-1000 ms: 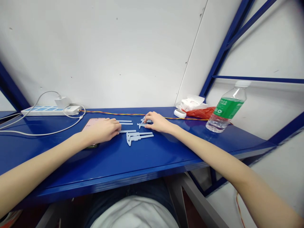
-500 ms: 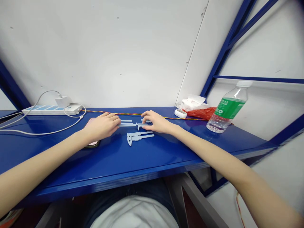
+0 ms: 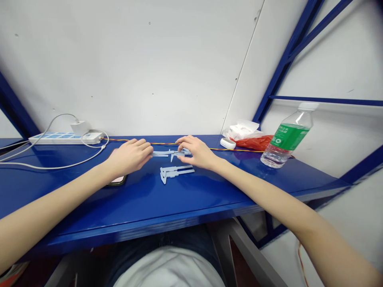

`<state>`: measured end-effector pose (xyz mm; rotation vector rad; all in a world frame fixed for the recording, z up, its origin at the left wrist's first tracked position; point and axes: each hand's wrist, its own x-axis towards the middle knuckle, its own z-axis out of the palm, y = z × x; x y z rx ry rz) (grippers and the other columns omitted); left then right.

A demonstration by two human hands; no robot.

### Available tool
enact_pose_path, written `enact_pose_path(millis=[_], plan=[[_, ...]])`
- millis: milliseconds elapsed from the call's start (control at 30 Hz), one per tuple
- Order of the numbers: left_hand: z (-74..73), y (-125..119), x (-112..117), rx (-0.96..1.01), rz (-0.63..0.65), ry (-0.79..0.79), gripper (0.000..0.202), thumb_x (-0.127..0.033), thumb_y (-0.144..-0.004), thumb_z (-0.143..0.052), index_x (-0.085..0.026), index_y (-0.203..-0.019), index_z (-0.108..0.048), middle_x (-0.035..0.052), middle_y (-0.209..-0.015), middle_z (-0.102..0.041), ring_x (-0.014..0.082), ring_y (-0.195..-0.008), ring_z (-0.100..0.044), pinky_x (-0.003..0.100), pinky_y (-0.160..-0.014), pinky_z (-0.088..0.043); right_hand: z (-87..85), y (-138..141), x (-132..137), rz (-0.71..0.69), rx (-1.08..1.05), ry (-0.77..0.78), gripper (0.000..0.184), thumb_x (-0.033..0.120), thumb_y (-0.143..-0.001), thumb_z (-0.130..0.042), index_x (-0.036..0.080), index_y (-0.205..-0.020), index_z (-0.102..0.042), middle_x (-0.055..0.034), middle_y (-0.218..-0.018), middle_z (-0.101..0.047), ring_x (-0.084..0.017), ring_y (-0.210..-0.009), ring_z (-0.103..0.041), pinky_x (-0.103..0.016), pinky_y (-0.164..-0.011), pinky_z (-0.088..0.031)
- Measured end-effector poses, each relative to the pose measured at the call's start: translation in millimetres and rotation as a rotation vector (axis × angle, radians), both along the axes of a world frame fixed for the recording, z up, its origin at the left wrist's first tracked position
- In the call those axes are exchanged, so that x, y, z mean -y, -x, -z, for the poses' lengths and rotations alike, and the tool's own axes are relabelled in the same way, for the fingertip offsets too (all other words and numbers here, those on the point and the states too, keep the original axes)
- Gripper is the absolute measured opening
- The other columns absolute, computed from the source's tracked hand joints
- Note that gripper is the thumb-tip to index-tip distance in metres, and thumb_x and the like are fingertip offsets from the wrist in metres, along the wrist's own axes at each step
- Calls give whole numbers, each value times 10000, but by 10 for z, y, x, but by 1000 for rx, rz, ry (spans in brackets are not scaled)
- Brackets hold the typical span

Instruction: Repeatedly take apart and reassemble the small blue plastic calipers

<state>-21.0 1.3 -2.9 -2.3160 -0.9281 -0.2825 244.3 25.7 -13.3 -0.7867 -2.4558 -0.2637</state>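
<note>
A light grey plastic vernier caliper [image 3: 164, 153] spans the gap between my two hands, just above or on the blue tabletop. My left hand [image 3: 132, 155] is closed around its left end, fingers curled and knuckles up. My right hand [image 3: 197, 152] pinches its right part near the jaws, with thumb and fingers bent. Part of another pale caliper shows close to the held one, mostly hidden by it and my hands. Nearer me, a pair of similar calipers [image 3: 172, 174] lies side by side, jaws toward the left. A phone [image 3: 119, 181] lies partly under my left hand and forearm.
A power strip [image 3: 56, 138] with a white charger [image 3: 79, 127] and cable stands at the back left. On the right are a water bottle [image 3: 289, 135], a red plastic bag [image 3: 254, 142], tissues [image 3: 243, 129] and a small white device [image 3: 228, 143]. Thin wires run along the back.
The held caliper has moved slightly away from me and now overlaps the one behind it. Its jaws have shifted a little left, along with my right hand.
</note>
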Motion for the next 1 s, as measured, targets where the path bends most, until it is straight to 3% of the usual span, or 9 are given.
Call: enact_pose_path(millis=[433, 667, 1000], plan=[[-35, 15, 25, -15, 22, -32, 285, -274, -941, -359, -185, -828, -605, 75, -821, -639, 201, -778, -573, 328, -691, -406, -11, -19, 9, -70, -3, -60, 80, 266, -842, -546, 203, -883, -573, -92, -1158, -604, -221, -1060, -544, -403, -905, -406], [-28, -181, 243, -22, 137, -103, 252, -230, -937, -384, -184, -814, -600, 67, -781, -621, 201, -793, -560, 329, -712, -402, -33, 162, 222, -124, 5, -107, 77, 267, -819, -588, 201, -857, -576, -91, -1116, -634, -220, -1044, -550, -374, -899, -406], [-74, -238, 312, -7, 95, -158, 264, -244, -938, -392, -177, -789, -600, 66, -762, -613, 204, -767, -551, 327, -681, -396, -56, 174, 265, -36, 54, -135, 208, 368, -864, -584, 187, -959, -623, -115, -1158, -610, -242, -1066, -537, -401, -901, -403]])
